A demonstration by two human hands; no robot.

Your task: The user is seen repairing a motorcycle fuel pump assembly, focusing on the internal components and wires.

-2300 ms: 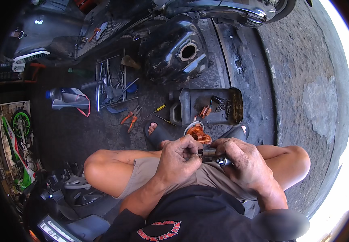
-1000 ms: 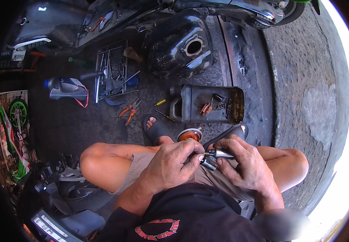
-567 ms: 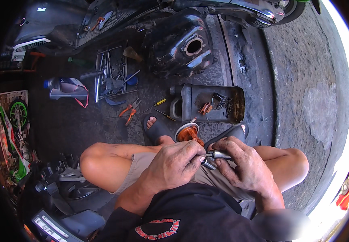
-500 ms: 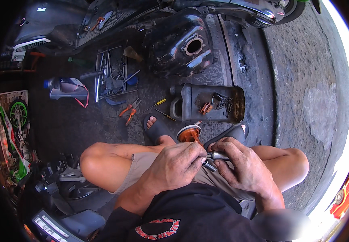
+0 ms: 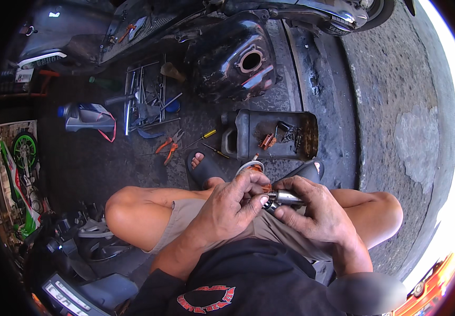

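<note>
Over my lap, my left hand is closed on an orange-brown plastic fuel pump holder with a pale round flange, which sticks out beyond the fingers. My right hand grips a silver metal pump cylinder between thumb and fingers. A short dark cylindrical part lies just below it, at my left thumb. The two hands nearly meet, and my fingers cover the spot where these parts come together.
Beyond my feet lies a cut-open black jug with oily small parts. A black fuel tank stands farther off. To the left are orange-handled pliers, screwdrivers, a tool tray and a grey bottle. Motorcycles stand around.
The flanged orange part has tilted and shifted slightly up and right. My left hand has turned and moved a little right, and more of the silver cylinder shows in my right hand.
</note>
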